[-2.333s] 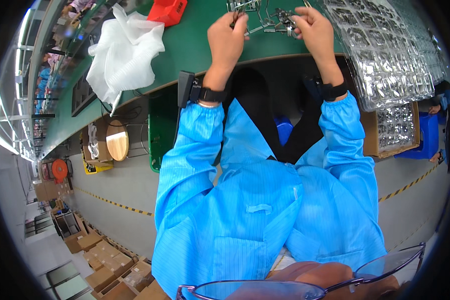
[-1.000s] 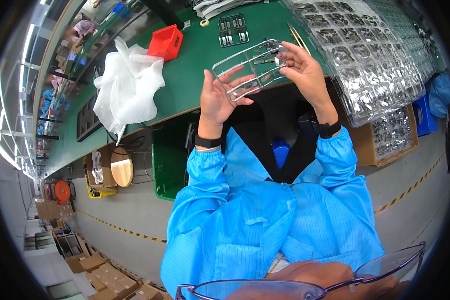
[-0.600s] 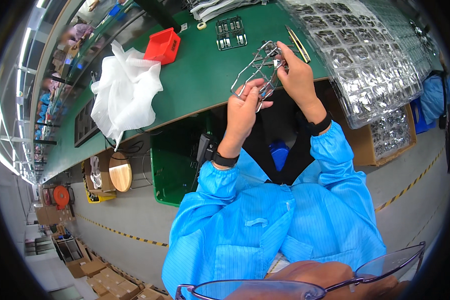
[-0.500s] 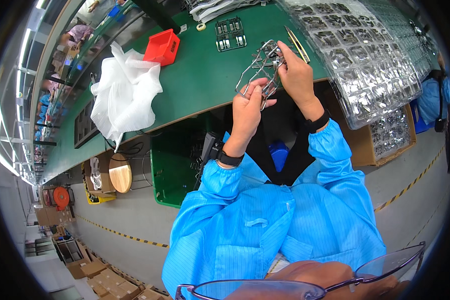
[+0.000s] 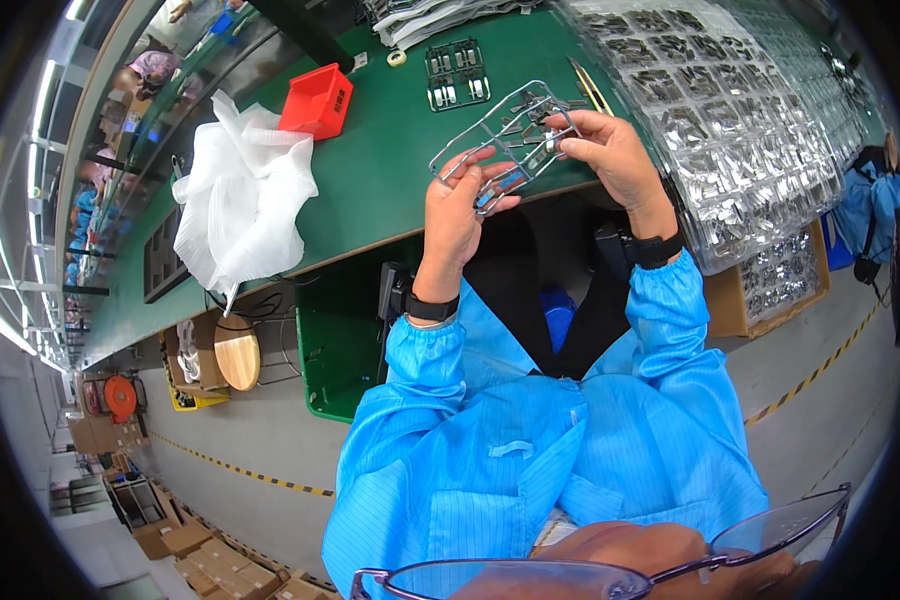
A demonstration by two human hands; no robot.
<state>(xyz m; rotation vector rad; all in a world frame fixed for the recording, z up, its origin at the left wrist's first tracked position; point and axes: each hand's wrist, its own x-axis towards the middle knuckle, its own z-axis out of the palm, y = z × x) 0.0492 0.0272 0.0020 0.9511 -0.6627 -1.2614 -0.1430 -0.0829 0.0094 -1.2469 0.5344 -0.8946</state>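
Observation:
A grey sprue frame point(image 5: 484, 125), with small grey parts attached inside its rails, is held tilted over the near edge of the green bench. My left hand point(image 5: 454, 212) is closed on its left end, the fingers reaching behind the rails. At the right end, the thumb and fingers of my right hand point(image 5: 620, 160) pinch the frame near a small part. Beyond it on the bench lies a second sprue frame point(image 5: 457, 75), dark with shiny silver pieces. Tweezers point(image 5: 592, 90) rest just past my right hand.
Clear compartment trays point(image 5: 710, 110) full of small metallic parts cover the right side. A red bin point(image 5: 316, 103), white foam sheeting point(image 5: 242, 195) and a tape roll point(image 5: 397, 58) sit on the left. Below the bench edge stand a green crate point(image 5: 332, 350) and a cardboard box point(image 5: 785, 285).
The sprue frame has turned from steeply upright to flatter and wider across. My left hand has shifted left and slightly down; my right hand has moved right and down. Both still hold it.

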